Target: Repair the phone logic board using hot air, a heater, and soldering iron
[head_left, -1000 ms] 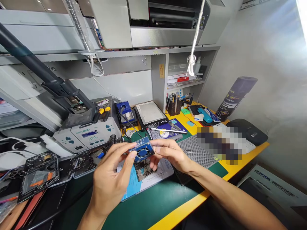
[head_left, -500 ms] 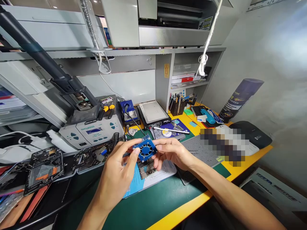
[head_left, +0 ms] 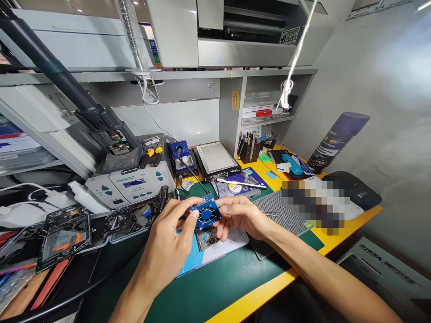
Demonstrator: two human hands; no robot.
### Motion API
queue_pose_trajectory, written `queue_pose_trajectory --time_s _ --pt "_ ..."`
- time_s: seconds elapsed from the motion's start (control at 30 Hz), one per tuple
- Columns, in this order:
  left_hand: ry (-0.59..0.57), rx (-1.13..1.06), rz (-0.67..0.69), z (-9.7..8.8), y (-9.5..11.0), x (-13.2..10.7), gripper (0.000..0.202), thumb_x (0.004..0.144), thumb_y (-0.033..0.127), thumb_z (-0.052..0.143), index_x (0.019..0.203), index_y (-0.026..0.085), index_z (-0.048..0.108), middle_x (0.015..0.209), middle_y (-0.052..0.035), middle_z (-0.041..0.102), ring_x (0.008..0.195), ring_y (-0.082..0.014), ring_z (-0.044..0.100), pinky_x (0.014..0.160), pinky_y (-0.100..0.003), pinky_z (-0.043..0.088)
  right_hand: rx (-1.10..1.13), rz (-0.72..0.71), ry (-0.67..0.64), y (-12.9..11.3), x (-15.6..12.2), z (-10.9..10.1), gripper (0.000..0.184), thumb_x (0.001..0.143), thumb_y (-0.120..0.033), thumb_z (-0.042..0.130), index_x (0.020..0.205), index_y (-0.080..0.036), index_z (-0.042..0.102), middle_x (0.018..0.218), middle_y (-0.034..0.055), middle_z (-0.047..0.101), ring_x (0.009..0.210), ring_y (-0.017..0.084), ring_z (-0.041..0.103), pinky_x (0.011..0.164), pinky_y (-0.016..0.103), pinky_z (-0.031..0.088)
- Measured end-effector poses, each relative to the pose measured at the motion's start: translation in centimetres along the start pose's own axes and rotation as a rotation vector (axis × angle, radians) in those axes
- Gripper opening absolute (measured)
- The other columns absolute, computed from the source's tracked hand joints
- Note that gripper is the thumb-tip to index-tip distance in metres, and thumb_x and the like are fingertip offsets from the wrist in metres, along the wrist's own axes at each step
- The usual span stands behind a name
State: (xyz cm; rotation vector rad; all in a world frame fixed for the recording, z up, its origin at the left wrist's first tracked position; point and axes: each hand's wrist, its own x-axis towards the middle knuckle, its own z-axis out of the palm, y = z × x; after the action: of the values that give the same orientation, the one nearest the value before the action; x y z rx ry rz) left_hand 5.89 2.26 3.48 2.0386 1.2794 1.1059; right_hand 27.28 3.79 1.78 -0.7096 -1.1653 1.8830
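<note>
A small blue square cooling fan (head_left: 206, 214) with a round grille is held up between both hands. My left hand (head_left: 171, 233) pinches its left side, thumb on the front face and fingers behind. On the right edge, my right hand (head_left: 240, 214) grips it between thumb and fingers, the other fingers curled below. Just under the fan, a circuit board (head_left: 206, 240) lies on a blue and white pad (head_left: 224, 253), partly covered by the fan and fingers. A dark cable runs up behind the fan; where it joins is hidden.
A green mat (head_left: 175, 296) covers the yellow table. Left stand a grey hot-air station (head_left: 131, 181) and trays of phone parts (head_left: 67, 233). Behind are a blue soldering stand (head_left: 183, 157) and a pen holder (head_left: 251, 150). A perforated metal plate (head_left: 279, 213) and spray can (head_left: 333, 143) are right.
The view has shifted slightly. Both hands keep their hold on the fan, which looks tilted a little differently; otherwise the scene is the same.
</note>
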Motion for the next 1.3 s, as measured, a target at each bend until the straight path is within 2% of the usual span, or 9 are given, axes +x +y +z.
queue_pose_trajectory --time_s 0.13,0.27,0.4,0.53,0.7,0.83,0.93,1.13,1.3 --pt "0.006 -0.017 0.024 0.1 -0.1 -0.1 0.027 0.097 0.033 0.054 0.119 0.029 0.068 0.112 -0.0053 0.064 0.095 -0.0161 0.068 0.074 -0.024 0.060 -0.004 -0.003 -0.003 0.1 0.0 -0.1 0.029 0.083 -0.038 0.070 0.085 -0.010 0.067 0.073 0.0101 0.071 0.057 0.018 0.069 0.054 0.028 0.057" --pt "0.000 -0.034 0.021 0.1 -0.1 -0.2 0.027 0.097 0.032 0.054 0.121 0.031 0.067 0.111 -0.0040 0.062 0.091 -0.0143 0.067 0.072 -0.024 0.060 -0.003 -0.010 -0.009 0.1 0.0 0.0 0.028 0.084 -0.037 0.070 0.085 -0.010 0.066 0.073 0.0094 0.070 0.056 0.017 0.069 0.055 0.027 0.057" --pt "0.004 -0.015 0.047 0.1 0.0 -0.2 0.028 0.097 0.029 0.054 0.122 0.032 0.066 0.111 -0.0033 0.061 0.093 -0.0139 0.066 0.075 -0.025 0.060 -0.031 -0.029 0.012 -0.2 -0.1 0.3 0.032 0.085 -0.043 0.069 0.089 -0.011 0.064 0.074 0.0083 0.069 0.057 0.017 0.069 0.054 0.026 0.056" --pt "0.023 0.064 0.145 0.4 0.1 -0.3 0.031 0.097 0.024 0.054 0.125 0.033 0.064 0.112 -0.0031 0.060 0.101 -0.0149 0.063 0.082 -0.028 0.059 -0.048 -0.048 0.056 -0.3 -0.1 0.4 0.032 0.088 -0.046 0.068 0.090 -0.015 0.059 0.073 0.0049 0.067 0.057 0.017 0.068 0.052 0.027 0.055" --pt "0.113 0.137 0.280 1.1 0.5 -0.5 0.040 0.094 0.016 0.058 0.132 0.028 0.057 0.115 -0.0041 0.060 0.103 -0.0142 0.063 0.089 -0.028 0.057 -0.077 -0.056 0.042 -0.4 -0.2 0.3 0.032 0.089 -0.045 0.069 0.090 -0.017 0.055 0.074 0.0014 0.064 0.059 0.017 0.067 0.050 0.026 0.055" --pt "0.137 0.105 0.306 2.0 0.5 -0.8 0.051 0.091 0.014 0.064 0.138 0.027 0.050 0.117 -0.0033 0.062 0.098 -0.0121 0.066 0.091 -0.026 0.057 -0.077 -0.030 0.018 -0.7 -0.3 0.8 0.031 0.086 -0.045 0.068 0.091 -0.015 0.060 0.083 0.0041 0.065 0.061 0.016 0.066 0.051 0.027 0.056" --pt "0.166 0.100 0.338 2.6 0.6 -1.0 0.054 0.089 0.014 0.067 0.138 0.027 0.050 0.116 -0.0028 0.065 0.099 -0.0126 0.066 0.092 -0.026 0.056 -0.061 -0.005 -0.003 -0.8 -0.3 0.9 0.029 0.085 -0.042 0.066 0.086 -0.013 0.064 0.080 0.0064 0.067 0.061 0.016 0.065 0.051 0.027 0.056" --pt "0.169 -0.097 0.157 2.4 1.0 -0.9 0.045 0.092 0.019 0.064 0.134 0.029 0.053 0.125 -0.0032 0.064 0.105 -0.0144 0.066 0.094 -0.029 0.057 0.103 0.011 0.009 -0.9 -0.1 0.1 0.035 0.087 -0.041 0.056 0.085 -0.009 0.069 0.067 0.0096 0.068 0.050 0.016 0.061 0.045 0.024 0.050" --pt "0.317 -0.175 0.062 1.9 0.6 -0.1 0.034 0.093 0.025 0.062 0.127 0.027 0.059 0.123 -0.0048 0.064 0.104 -0.0173 0.066 0.089 -0.032 0.058 0.205 -0.040 0.119 -1.8 -0.2 -0.4 0.034 0.088 -0.037 0.052 0.087 -0.007 0.068 0.081 0.0164 0.071 0.051 0.016 0.061 0.039 0.024 0.045"
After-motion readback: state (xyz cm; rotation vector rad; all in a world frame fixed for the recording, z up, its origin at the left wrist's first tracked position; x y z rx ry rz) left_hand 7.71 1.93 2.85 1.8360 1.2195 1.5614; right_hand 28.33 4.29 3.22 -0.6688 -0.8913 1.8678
